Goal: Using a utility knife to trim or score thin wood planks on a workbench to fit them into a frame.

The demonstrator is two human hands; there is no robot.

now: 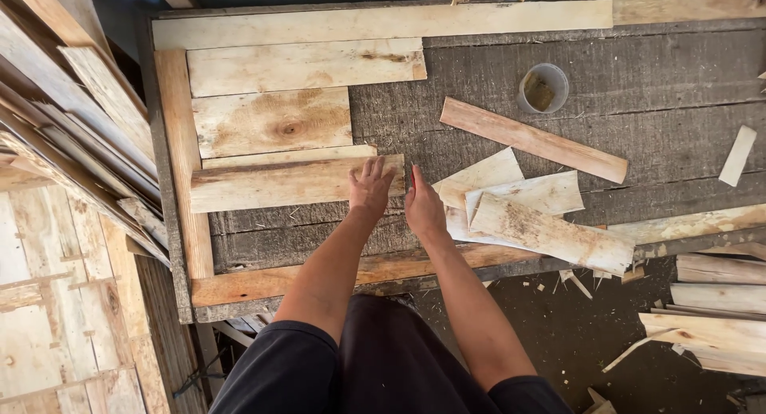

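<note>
From the head view, the left hand (371, 184) lies flat, fingers spread, on the right end of a pale board (279, 184) on the workbench (662, 103), while the right hand (423, 207) stands edge-on just beside that end, open, its palm hidden, gripping nothing.

The pale wood plank (279, 184) lies flat on the dark weathered workbench, running left to right as the lowest of four boards stacked side by side. It's rough-sawn, light tan with a darker streak along its top edge. Its left end butts against an upright side rail, and its right end sits under the fingers.
</note>
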